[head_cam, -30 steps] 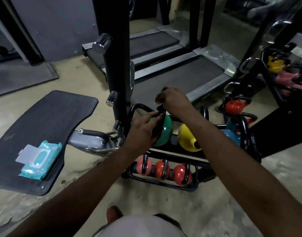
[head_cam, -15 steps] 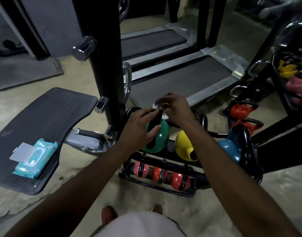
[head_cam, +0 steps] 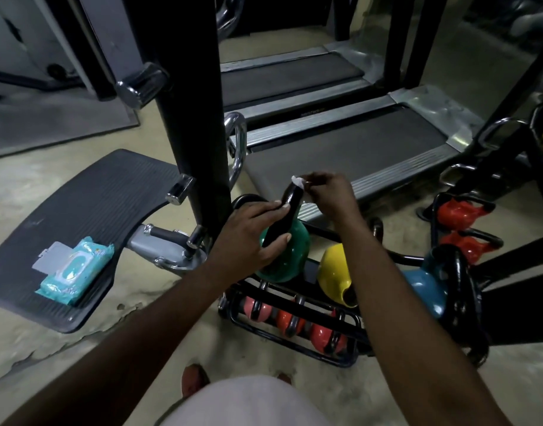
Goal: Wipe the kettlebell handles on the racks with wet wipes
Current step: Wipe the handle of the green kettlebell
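Kettlebell handle (head_cam: 290, 207) in left hand (head_cam: 248, 238), wipe (head_cam: 296, 180) seemingly in right hand (head_cam: 328, 195)

- Black upright post (head_cam: 199, 118) with its chrome loop (head_cam: 237, 142) stands just left of the green kettlebell (head_cam: 290, 256), closing that side
- Yellow kettlebell (head_cam: 333, 272) sits just right of it, a narrow gap between
- Left hand (head_cam: 251, 238) grips the handle (head_cam: 287, 216), right hand (head_cam: 331, 195) pinches a wet wipe (head_cam: 296, 180) at its top; above them the way is open toward the treadmill deck (head_cam: 340, 155)
- Small red kettlebells (head_cam: 284, 318) sit packed inside the lower rack bars (head_cam: 345, 359)
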The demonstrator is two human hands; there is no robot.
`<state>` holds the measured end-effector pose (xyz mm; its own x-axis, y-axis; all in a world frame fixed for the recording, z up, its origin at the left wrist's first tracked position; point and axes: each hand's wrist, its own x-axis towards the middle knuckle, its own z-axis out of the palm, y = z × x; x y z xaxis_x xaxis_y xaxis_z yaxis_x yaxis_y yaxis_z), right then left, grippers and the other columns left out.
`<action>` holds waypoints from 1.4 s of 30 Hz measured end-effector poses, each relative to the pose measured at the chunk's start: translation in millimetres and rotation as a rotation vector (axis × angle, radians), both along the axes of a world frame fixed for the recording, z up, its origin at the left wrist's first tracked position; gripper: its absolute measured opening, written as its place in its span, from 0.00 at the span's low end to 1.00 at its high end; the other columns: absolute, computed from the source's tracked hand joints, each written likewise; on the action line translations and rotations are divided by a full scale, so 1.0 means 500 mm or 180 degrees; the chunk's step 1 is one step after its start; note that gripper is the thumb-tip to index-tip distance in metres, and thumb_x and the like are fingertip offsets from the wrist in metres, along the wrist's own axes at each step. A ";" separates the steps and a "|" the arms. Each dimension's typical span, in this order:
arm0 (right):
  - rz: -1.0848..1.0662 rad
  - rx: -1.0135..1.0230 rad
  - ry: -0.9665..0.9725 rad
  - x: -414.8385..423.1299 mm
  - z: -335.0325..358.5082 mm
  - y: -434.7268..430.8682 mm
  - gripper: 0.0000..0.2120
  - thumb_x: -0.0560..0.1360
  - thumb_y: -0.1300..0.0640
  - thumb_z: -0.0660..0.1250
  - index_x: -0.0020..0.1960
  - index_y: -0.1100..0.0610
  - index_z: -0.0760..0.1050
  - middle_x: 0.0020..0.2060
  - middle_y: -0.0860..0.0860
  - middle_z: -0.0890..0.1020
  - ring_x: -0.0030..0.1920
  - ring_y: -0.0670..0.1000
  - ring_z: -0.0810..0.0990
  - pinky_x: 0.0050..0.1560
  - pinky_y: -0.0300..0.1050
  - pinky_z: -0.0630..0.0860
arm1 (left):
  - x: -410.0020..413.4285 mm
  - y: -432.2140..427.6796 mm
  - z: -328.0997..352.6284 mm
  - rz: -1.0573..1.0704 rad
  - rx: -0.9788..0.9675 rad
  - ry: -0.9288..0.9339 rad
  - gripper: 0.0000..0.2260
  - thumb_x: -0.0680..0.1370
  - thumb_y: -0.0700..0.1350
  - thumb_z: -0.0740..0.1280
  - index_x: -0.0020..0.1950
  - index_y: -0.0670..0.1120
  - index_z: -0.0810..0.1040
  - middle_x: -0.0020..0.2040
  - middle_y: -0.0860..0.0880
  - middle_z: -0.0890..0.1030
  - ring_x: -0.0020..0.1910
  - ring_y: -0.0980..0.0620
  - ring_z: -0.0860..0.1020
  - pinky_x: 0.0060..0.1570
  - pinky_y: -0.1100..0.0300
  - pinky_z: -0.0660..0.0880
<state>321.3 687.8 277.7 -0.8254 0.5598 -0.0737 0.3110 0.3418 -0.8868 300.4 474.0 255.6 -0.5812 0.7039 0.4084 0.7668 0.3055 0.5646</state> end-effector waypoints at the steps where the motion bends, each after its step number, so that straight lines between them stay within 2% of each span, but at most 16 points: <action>1: -0.0194 -0.0539 0.0045 -0.006 -0.013 0.003 0.07 0.67 0.54 0.73 0.44 0.55 0.85 0.42 0.56 0.86 0.44 0.54 0.83 0.49 0.49 0.78 | 0.001 0.000 0.002 0.0001 -0.0003 -0.0014 0.24 0.75 0.56 0.68 0.69 0.48 0.77 0.65 0.51 0.78 0.64 0.53 0.74 0.62 0.47 0.73; 2: -0.0285 -0.1001 0.0046 -0.012 -0.031 0.013 0.06 0.69 0.61 0.70 0.45 0.57 0.85 0.41 0.59 0.84 0.41 0.55 0.81 0.47 0.51 0.77 | 0.001 0.000 0.004 -0.0006 -0.0009 -0.0011 0.24 0.75 0.56 0.67 0.69 0.48 0.77 0.64 0.51 0.78 0.64 0.53 0.74 0.63 0.48 0.73; 4: -0.0323 -0.1136 -0.0112 -0.016 -0.038 0.021 0.09 0.72 0.69 0.66 0.48 0.62 0.83 0.40 0.61 0.81 0.38 0.54 0.78 0.45 0.50 0.75 | 0.002 -0.001 0.009 -0.0032 -0.0034 0.0028 0.24 0.76 0.57 0.67 0.68 0.48 0.77 0.64 0.51 0.78 0.64 0.54 0.74 0.63 0.50 0.73; 7: 0.0190 0.0256 -0.0264 -0.022 -0.007 0.030 0.07 0.72 0.61 0.71 0.49 0.58 0.85 0.43 0.56 0.85 0.44 0.50 0.81 0.50 0.45 0.76 | -0.001 -0.004 0.012 -0.0064 -0.0084 0.0072 0.24 0.76 0.58 0.66 0.69 0.48 0.77 0.64 0.51 0.78 0.64 0.54 0.73 0.64 0.52 0.72; 9: 0.0825 0.0992 -0.0371 -0.039 0.033 0.028 0.08 0.74 0.64 0.69 0.50 0.58 0.85 0.46 0.53 0.86 0.48 0.48 0.82 0.51 0.41 0.76 | 0.000 -0.006 0.011 -0.0059 -0.0151 0.0049 0.24 0.76 0.58 0.66 0.70 0.50 0.75 0.66 0.52 0.77 0.66 0.55 0.72 0.65 0.51 0.71; 12: 0.1257 0.1315 -0.0698 -0.082 0.048 0.044 0.08 0.73 0.66 0.69 0.49 0.60 0.85 0.47 0.57 0.86 0.49 0.52 0.83 0.54 0.46 0.78 | 0.001 -0.007 0.012 -0.0035 -0.0167 0.0039 0.25 0.77 0.59 0.65 0.71 0.50 0.74 0.67 0.53 0.76 0.67 0.55 0.71 0.66 0.52 0.70; 14: 0.1191 0.0882 -0.0980 -0.090 0.037 0.058 0.07 0.75 0.68 0.68 0.49 0.65 0.83 0.44 0.61 0.84 0.44 0.55 0.80 0.49 0.47 0.75 | 0.002 -0.008 0.012 -0.0043 -0.0182 0.0060 0.25 0.77 0.59 0.65 0.71 0.51 0.74 0.67 0.53 0.76 0.67 0.55 0.71 0.66 0.52 0.70; 16: 0.0946 0.0084 -0.1143 -0.079 0.015 0.064 0.10 0.77 0.70 0.62 0.45 0.63 0.82 0.37 0.59 0.81 0.38 0.53 0.77 0.43 0.46 0.74 | 0.001 -0.008 0.009 -0.0035 -0.0200 0.0074 0.25 0.77 0.59 0.65 0.71 0.51 0.74 0.67 0.53 0.76 0.67 0.55 0.71 0.66 0.50 0.70; 20: 0.0314 -0.1069 -0.0882 -0.037 -0.016 0.051 0.15 0.77 0.75 0.54 0.47 0.65 0.77 0.32 0.58 0.77 0.28 0.49 0.77 0.27 0.36 0.76 | 0.000 -0.009 0.004 0.0014 -0.0180 0.0025 0.24 0.77 0.59 0.66 0.71 0.52 0.74 0.67 0.54 0.76 0.67 0.55 0.71 0.65 0.48 0.70; 23: -0.0022 -0.1465 -0.0412 -0.024 -0.032 0.042 0.11 0.77 0.75 0.58 0.47 0.64 0.77 0.30 0.57 0.77 0.28 0.49 0.77 0.27 0.35 0.75 | 0.004 -0.008 0.002 0.0024 -0.0157 -0.0040 0.24 0.77 0.59 0.66 0.71 0.52 0.74 0.68 0.54 0.75 0.68 0.56 0.71 0.65 0.47 0.70; 25: -0.0071 -0.1390 -0.0344 -0.028 -0.042 0.040 0.12 0.77 0.74 0.59 0.53 0.64 0.78 0.30 0.55 0.79 0.27 0.47 0.77 0.28 0.35 0.75 | 0.006 -0.008 0.004 0.0043 -0.0145 -0.0036 0.24 0.77 0.58 0.66 0.71 0.52 0.74 0.68 0.54 0.75 0.68 0.56 0.71 0.65 0.47 0.71; 29: 0.0414 -0.0875 -0.0792 -0.043 -0.029 0.046 0.13 0.78 0.73 0.59 0.55 0.64 0.79 0.34 0.55 0.79 0.29 0.46 0.78 0.31 0.37 0.76 | 0.012 -0.013 0.009 -0.0005 -0.0289 0.0085 0.24 0.78 0.59 0.63 0.73 0.53 0.72 0.70 0.53 0.74 0.70 0.54 0.69 0.67 0.48 0.69; 33: 0.1173 0.0119 -0.0983 -0.077 0.062 0.056 0.10 0.78 0.70 0.61 0.50 0.64 0.81 0.37 0.55 0.78 0.35 0.48 0.73 0.35 0.39 0.68 | 0.013 -0.033 0.002 -0.0129 -0.0047 0.0222 0.19 0.79 0.55 0.65 0.68 0.51 0.78 0.68 0.51 0.76 0.70 0.51 0.70 0.65 0.46 0.71; 36: 0.1909 0.0815 -0.1598 -0.132 0.120 0.027 0.09 0.77 0.66 0.65 0.50 0.58 0.83 0.39 0.51 0.81 0.38 0.46 0.77 0.38 0.38 0.73 | 0.017 -0.043 -0.007 -0.0129 -0.0052 0.0346 0.18 0.79 0.53 0.65 0.67 0.50 0.78 0.67 0.50 0.77 0.69 0.49 0.71 0.64 0.45 0.72; 39: 0.2026 0.1681 -0.2503 -0.191 0.111 -0.009 0.08 0.73 0.58 0.72 0.51 0.58 0.84 0.47 0.55 0.84 0.47 0.53 0.82 0.49 0.48 0.80 | 0.023 -0.050 -0.015 -0.0116 -0.0217 0.0453 0.20 0.79 0.54 0.63 0.70 0.51 0.75 0.68 0.49 0.76 0.68 0.49 0.71 0.63 0.45 0.72; 42: 0.2057 0.2355 -0.2958 -0.207 0.101 -0.043 0.09 0.71 0.54 0.76 0.44 0.59 0.82 0.40 0.53 0.84 0.42 0.52 0.83 0.45 0.46 0.79 | 0.030 -0.054 -0.017 -0.0078 -0.0266 0.0409 0.20 0.80 0.55 0.62 0.71 0.52 0.73 0.70 0.50 0.75 0.69 0.49 0.71 0.63 0.46 0.72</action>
